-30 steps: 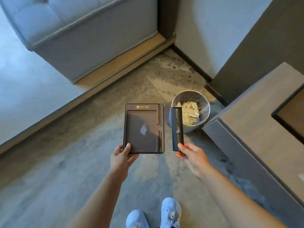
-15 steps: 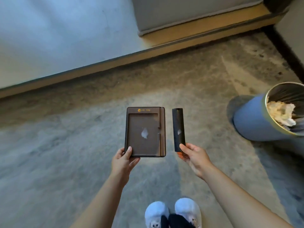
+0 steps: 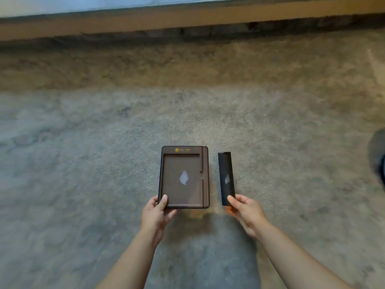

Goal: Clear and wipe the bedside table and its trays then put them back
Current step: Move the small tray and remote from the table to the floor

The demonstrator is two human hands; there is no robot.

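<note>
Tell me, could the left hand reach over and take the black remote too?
Probably not as things stand: the left hand already grips the brown tray, and the right hand holds the black remote beside it.

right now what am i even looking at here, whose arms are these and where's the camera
No machine here: these are a person's two bare arms, and the single camera sits on that person's head, looking forward and down. That is why the arms enter from the bottom edge. The left hand grips the near corner of a brown tray, flat and empty apart from a pale glare spot. The right hand pinches the near end of a slim black bar; what it is, I cannot tell. Both are held in the air over a grey carpet. Along the top runs a tan ledge. The picture is blurred.
</note>
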